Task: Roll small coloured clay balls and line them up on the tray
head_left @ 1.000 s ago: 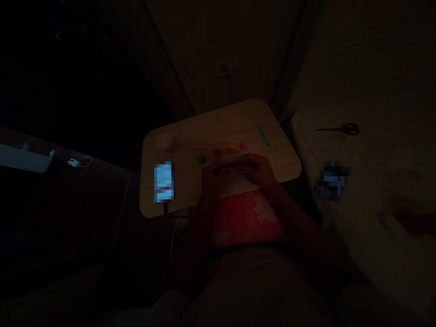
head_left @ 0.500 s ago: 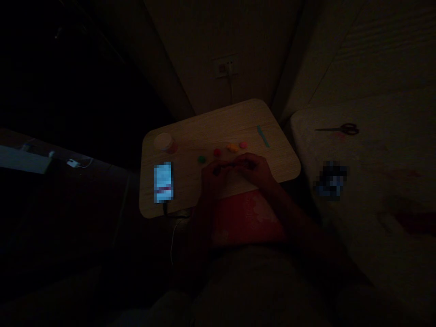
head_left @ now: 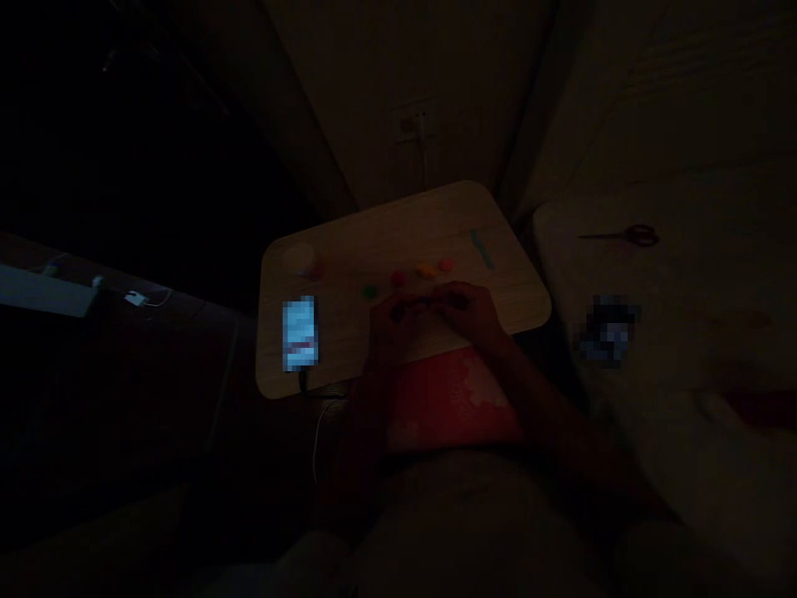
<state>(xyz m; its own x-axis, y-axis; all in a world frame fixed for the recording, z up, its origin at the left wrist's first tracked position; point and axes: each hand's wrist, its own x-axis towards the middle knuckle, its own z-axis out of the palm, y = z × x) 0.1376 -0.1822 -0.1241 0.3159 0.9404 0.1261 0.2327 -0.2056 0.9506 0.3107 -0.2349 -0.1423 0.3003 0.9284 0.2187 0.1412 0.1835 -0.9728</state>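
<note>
In dim light, my left hand point(head_left: 391, 316) and my right hand point(head_left: 466, 306) meet fingertip to fingertip over the front edge of a small wooden table point(head_left: 349, 241). Their fingers are curled and pinched together; whatever lies between them is too dark to make out. Just beyond the hands sit small coloured lumps: a green lump point(head_left: 369, 291), a red lump point(head_left: 397, 279), a yellow-orange lump point(head_left: 426, 271) and a pink lump point(head_left: 446, 264). Farther right lies a flat teal strip point(head_left: 481, 249).
A lidded tub point(head_left: 300, 259) stands at the table's back left, with a lit phone point(head_left: 300, 334) on a cable before it. Scissors point(head_left: 626, 236) and a blurred dark object point(head_left: 608, 330) lie on the pale surface at right. A wall socket point(head_left: 414, 123) holds a plug.
The picture has grown slightly darker and shifted a touch. Both hands keep nearly the same pose, fingertips together; the lumps have not moved on the table.
</note>
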